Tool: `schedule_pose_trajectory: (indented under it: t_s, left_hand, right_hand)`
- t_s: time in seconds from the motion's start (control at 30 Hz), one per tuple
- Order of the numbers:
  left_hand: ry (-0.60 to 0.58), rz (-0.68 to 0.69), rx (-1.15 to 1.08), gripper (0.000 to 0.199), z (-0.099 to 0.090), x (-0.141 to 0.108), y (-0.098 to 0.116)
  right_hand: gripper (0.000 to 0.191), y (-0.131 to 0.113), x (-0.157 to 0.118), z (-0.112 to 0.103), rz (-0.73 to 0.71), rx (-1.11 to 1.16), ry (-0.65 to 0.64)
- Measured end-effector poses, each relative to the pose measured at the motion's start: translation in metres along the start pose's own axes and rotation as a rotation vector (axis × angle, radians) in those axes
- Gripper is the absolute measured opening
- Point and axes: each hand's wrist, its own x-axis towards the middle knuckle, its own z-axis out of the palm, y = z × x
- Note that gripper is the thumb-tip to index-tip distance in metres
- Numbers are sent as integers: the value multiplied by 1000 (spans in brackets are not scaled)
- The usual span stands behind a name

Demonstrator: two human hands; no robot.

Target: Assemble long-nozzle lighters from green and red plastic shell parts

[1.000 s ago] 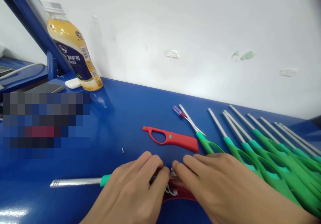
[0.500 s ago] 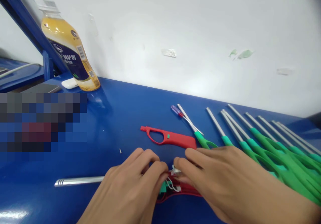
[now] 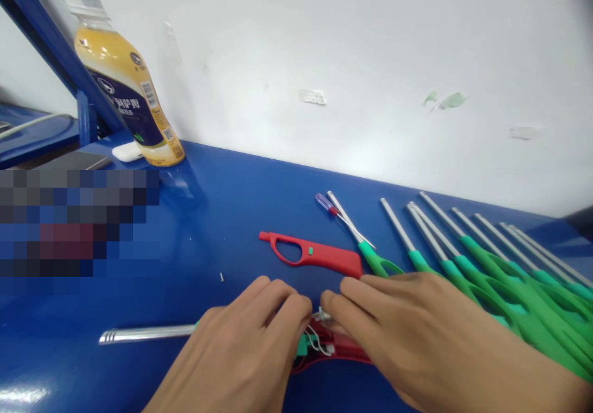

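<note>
An opened red lighter body [image 3: 340, 348] lies on the blue table between my hands, with white wires and a green part [image 3: 302, 346] inside. A silver tube [image 3: 148, 334] sticks out to the left from under my left hand [image 3: 245, 339]. That hand's fingers are bent and pressed together over the body's left part; what they pinch is hidden. My right hand [image 3: 393, 326] has its fingers closed at a small clear-and-metal piece [image 3: 323, 315] above the body. Just behind lies a red half shell [image 3: 324, 257] with a small green square.
A purple-handled screwdriver [image 3: 327, 204] rests across a green lighter's tube. Several green lighters [image 3: 519, 283] with silver tubes fill the right side. A small screw [image 3: 222, 277] lies left of centre. At the back left stands a yellow drink bottle [image 3: 134, 98] beside a white object [image 3: 127, 152].
My left fingers have shifted slightly, with the thumb and forefinger still drawn together. The right hand stays nearly in the same place.
</note>
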Motion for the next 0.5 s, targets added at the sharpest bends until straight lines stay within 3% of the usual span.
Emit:
schedule_pose_trajectory:
  t_s: [0.23,0.5]
  left_hand:
    - [12,10,32,16,4,-1,0]
    - [-69,71,13,27,2,-10,-5]
  right_hand:
    - [36,-4,0,-1,17,21,1]
    - [34,-4,-2,1,19,38,12]
